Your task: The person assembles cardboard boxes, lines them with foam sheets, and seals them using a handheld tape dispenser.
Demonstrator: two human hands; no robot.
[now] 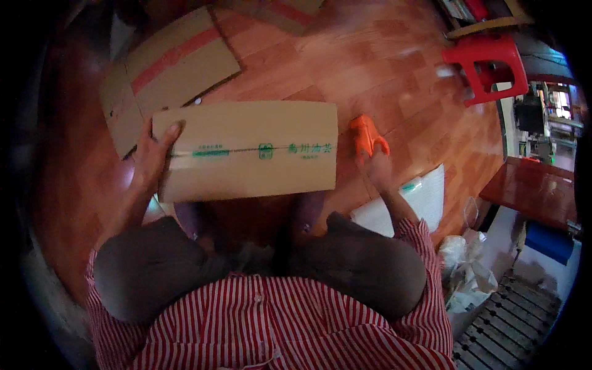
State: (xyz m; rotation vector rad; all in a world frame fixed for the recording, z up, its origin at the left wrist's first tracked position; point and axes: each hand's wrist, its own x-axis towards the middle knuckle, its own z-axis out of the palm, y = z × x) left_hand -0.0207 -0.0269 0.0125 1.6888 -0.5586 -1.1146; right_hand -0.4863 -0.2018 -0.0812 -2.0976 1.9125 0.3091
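Two hands, and a cardboard box [246,176] sits squarely between them, just beyond the knees [370,262]! Its long axis runs left to right, the seam [237,150] following the same line. At the left end, the left hand [154,148] has hold, thumb over the upper face, fingers mostly hidden. Across the way, the right hand [377,169] curls tightly around an orange hand tool [365,131], near the box's right end but apparently clear of it. So the left is the nearer, touching! Flattened cardboard [179,77] lies far left.
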